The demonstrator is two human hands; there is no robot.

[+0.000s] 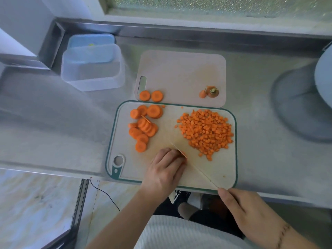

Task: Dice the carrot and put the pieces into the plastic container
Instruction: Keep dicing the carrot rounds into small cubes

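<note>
A green-rimmed cutting board [125,169] lies at the counter's front edge. Several carrot rounds [143,128] are heaped on its left side, and a pile of diced carrot [206,132] covers its right. My left hand [167,169] holds down a carrot piece [183,154] with curled fingers, mostly hiding it. A pale knife blade [195,169] runs along those fingers. My right hand [251,214] grips the knife handle, which it hides. The clear plastic container [93,79] stands at the back left, with no carrot seen in it.
A second pale board [181,69] lies behind the first, with two carrot rounds [150,95] and the carrot's cut ends [209,92] on it. A blue lid [91,45] leans behind the container. A grey round object [301,105] sits at the right.
</note>
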